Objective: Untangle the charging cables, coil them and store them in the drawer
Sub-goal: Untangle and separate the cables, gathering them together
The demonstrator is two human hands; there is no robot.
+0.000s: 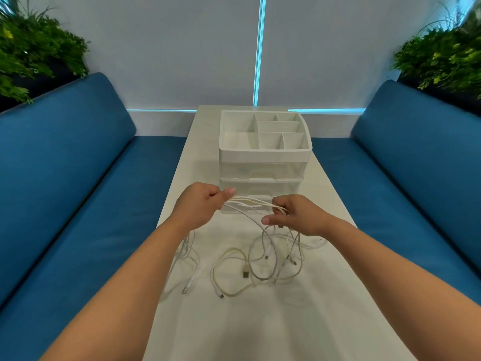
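Cables: several white charging cables (253, 203) stretch between both hands above the white table (260, 329), their loose ends hanging in a tangle of loops that rest on the tabletop toward 6 o'clock from the hands.
Held span axis: roughly 9 to 3 o'clock, nearly level, just in front of the lower drawer.
Left hand (199, 204): clenched around a bunch of strands, thumb pressed on top; more cable drops from it toward 6 o'clock.
Right hand (296, 213): fingers pinched on the other end of the same span, thumb pointing toward 9 o'clock; the densest loops hang below it.
Plug ends: a USB plug (245, 273) dangles or rests at 6 o'clock between the hands; whether it touches the table I cannot tell.
Drawer unit (263, 162): at 12 o'clock from the hands, both clear drawers look shut, divided tray on top.
Nearer hand: the right sits closer to the knot, so it likely does the teasing while the left anchors.
Stage: untangling, judged early; nothing coiled yet.
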